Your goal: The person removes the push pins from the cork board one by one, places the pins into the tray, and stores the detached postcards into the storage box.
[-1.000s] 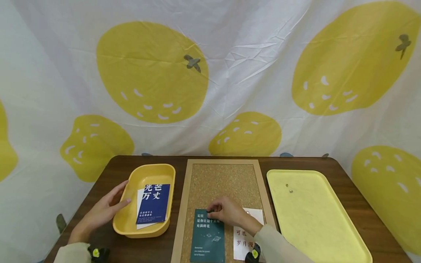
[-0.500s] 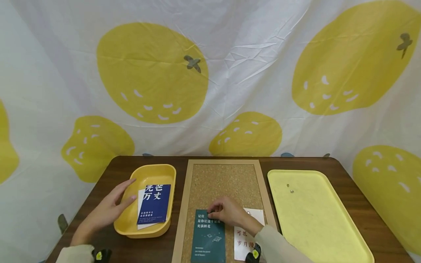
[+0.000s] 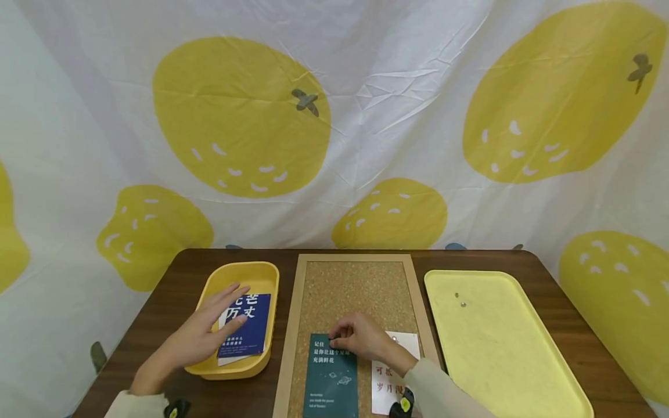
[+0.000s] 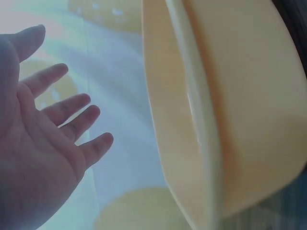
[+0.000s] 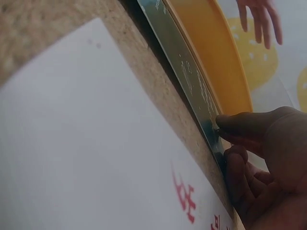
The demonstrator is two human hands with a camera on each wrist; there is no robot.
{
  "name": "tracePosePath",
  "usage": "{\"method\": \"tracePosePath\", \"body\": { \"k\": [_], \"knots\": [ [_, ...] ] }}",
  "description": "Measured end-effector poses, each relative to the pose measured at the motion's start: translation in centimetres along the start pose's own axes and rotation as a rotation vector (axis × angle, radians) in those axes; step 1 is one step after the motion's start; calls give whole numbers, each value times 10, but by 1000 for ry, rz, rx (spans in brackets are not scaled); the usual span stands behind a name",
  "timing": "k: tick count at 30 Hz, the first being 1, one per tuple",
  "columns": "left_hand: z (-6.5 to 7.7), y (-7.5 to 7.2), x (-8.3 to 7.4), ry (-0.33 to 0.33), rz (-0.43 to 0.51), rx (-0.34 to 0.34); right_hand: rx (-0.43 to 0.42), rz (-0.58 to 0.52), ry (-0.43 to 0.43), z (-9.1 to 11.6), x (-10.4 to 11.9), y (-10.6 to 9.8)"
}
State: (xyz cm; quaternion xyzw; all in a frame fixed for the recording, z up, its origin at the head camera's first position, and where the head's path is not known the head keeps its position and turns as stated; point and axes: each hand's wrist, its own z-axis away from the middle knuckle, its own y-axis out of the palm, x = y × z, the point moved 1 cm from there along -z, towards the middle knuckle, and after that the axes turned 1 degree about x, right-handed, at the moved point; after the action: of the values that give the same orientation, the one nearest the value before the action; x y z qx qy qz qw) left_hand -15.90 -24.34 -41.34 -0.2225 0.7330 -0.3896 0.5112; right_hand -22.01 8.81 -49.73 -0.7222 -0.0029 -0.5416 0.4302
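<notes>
The left hand (image 3: 201,337) has moved over the yellow bin (image 3: 261,273), fingers spread above the blue card (image 3: 250,331). The right hand (image 3: 363,337) pinches a pin (image 3: 330,336) on the green card (image 3: 330,380).

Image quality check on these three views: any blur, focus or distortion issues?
Head view: sharp and evenly lit, wide-angle bend at the edges; card text readable. Left wrist view: soft all over, left hand and yellow bin too close to focus, backdrop washed out. Right wrist view: steep grazing angle along the cork board; white card blurred, right hand dim.
</notes>
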Motion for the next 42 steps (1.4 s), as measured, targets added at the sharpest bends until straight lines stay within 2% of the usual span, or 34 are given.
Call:
{"method": "tracePosePath", "body": {
  "k": [9,21,27,34,42],
  "knots": [
    [-7,18,-24,47,-37,85,-2,-5,-1,0,-2,1],
    [-6,41,-46,186,-81,207,4,2,9,1,-1,0],
    [-4,54,-55,299,-129,248,9,13,18,0,-1,0],
    [-3,66,-65,284,-110,386,11,25,10,0,-1,0],
    [0,84,-70,310,-105,505,16,24,-6,0,0,-1]
  ]
}}
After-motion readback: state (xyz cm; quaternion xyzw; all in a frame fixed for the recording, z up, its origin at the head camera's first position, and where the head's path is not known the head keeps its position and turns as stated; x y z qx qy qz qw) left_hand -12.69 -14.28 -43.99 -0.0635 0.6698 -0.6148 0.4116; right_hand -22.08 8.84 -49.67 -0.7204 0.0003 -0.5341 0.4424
